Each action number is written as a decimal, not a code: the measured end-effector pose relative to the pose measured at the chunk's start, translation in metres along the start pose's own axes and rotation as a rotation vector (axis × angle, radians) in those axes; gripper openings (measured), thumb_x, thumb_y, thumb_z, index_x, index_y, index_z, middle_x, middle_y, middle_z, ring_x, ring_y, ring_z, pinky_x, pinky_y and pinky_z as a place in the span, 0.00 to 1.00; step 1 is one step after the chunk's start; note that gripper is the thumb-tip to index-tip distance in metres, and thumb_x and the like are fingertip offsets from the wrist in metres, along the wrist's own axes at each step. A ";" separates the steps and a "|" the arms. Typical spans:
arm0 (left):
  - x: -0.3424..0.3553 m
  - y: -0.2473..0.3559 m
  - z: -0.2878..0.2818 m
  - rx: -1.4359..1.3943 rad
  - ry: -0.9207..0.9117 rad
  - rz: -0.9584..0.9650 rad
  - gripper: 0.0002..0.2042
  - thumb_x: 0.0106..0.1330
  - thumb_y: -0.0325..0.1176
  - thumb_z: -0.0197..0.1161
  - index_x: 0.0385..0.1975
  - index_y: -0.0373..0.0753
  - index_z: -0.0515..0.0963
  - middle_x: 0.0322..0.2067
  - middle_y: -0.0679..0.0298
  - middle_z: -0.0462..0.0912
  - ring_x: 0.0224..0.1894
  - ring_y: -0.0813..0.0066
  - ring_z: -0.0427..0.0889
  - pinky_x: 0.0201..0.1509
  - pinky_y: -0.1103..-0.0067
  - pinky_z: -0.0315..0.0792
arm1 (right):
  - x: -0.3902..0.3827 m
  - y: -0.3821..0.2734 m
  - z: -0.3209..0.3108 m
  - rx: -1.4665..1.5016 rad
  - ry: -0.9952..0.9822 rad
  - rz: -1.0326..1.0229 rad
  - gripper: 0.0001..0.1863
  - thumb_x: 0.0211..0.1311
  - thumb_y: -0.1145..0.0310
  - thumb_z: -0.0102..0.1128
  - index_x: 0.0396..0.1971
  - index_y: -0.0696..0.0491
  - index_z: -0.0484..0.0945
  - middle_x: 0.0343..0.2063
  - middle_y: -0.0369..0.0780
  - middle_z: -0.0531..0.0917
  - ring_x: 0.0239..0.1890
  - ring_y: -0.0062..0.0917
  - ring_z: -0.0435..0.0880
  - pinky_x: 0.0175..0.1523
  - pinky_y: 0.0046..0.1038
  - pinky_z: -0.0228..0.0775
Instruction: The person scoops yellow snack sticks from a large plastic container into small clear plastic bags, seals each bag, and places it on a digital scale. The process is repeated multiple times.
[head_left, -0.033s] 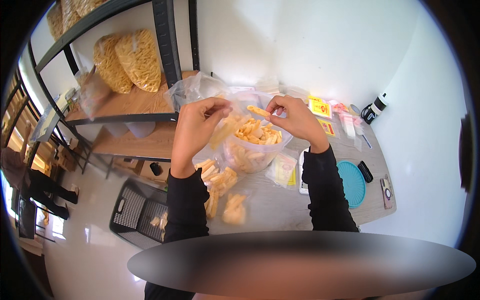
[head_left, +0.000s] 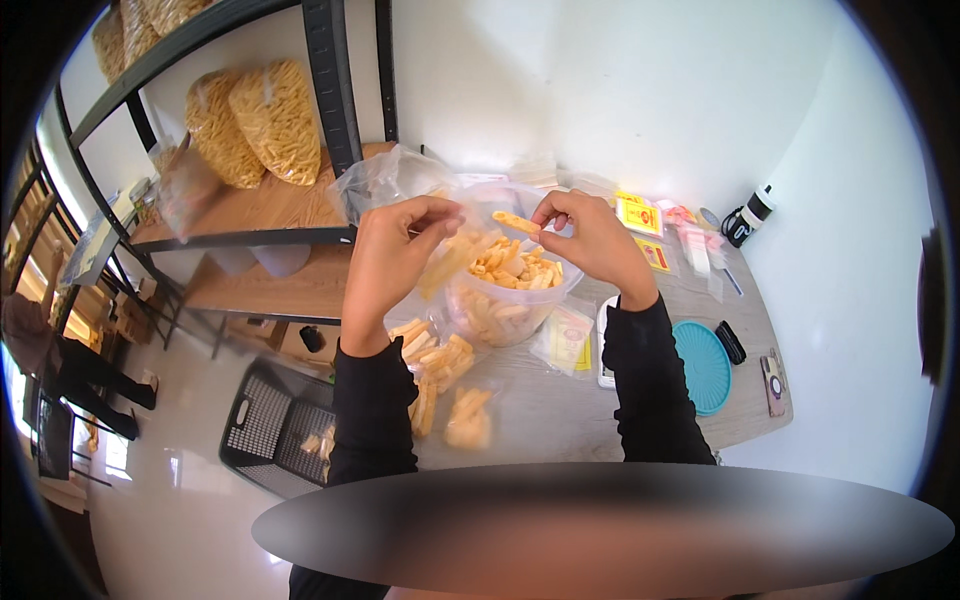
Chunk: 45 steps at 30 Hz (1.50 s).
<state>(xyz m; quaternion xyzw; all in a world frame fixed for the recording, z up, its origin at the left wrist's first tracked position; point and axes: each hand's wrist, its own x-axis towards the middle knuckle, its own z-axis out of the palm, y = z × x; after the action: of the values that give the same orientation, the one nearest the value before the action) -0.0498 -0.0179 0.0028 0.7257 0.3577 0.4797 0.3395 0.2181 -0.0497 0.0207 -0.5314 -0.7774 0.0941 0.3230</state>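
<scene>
The left hand pinches a clear bag. The right hand pinches a yellow snack stick above a tub full of sticks on the table.

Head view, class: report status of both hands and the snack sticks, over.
Left hand grip shut on small clear bag. Right hand grip shut on one snack stick, above the full tub. Nothing between them.

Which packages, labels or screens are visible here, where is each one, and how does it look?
Clear bags of yellow snacks: on the shelf, upper left, bulging.
Small clear bag: held by the left hand, with yellow contents.
Yellow labels: table's far side, square, red print.
Filled small packets: table's near left edge.
Phone: table's right edge, screen not visible.
</scene>
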 end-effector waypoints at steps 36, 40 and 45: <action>0.009 0.001 0.021 -0.202 -0.129 -0.001 0.08 0.69 0.26 0.67 0.43 0.29 0.85 0.37 0.61 0.89 0.39 0.79 0.85 0.43 0.82 0.79 | -0.008 -0.001 0.022 0.529 -0.010 -0.252 0.16 0.75 0.60 0.56 0.43 0.56 0.86 0.49 0.40 0.75 0.57 0.30 0.73 0.65 0.31 0.63; 0.008 0.001 0.023 -0.192 -0.116 0.028 0.08 0.68 0.26 0.67 0.43 0.30 0.85 0.36 0.61 0.89 0.38 0.80 0.85 0.42 0.82 0.78 | -0.008 -0.002 0.028 0.533 -0.150 -0.266 0.21 0.78 0.56 0.50 0.46 0.55 0.86 0.54 0.42 0.71 0.62 0.32 0.69 0.68 0.32 0.60; 0.008 0.000 0.023 -0.187 -0.045 0.029 0.07 0.67 0.25 0.67 0.42 0.31 0.86 0.31 0.63 0.89 0.34 0.84 0.83 0.39 0.84 0.76 | -0.009 0.003 0.026 0.554 0.002 -0.248 0.18 0.77 0.58 0.52 0.45 0.56 0.86 0.53 0.41 0.72 0.61 0.31 0.71 0.67 0.32 0.62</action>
<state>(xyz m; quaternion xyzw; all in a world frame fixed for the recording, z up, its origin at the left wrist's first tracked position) -0.0264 -0.0144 -0.0008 0.7067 0.2931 0.4994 0.4066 0.2071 -0.0510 -0.0044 -0.3240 -0.7810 0.2618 0.4653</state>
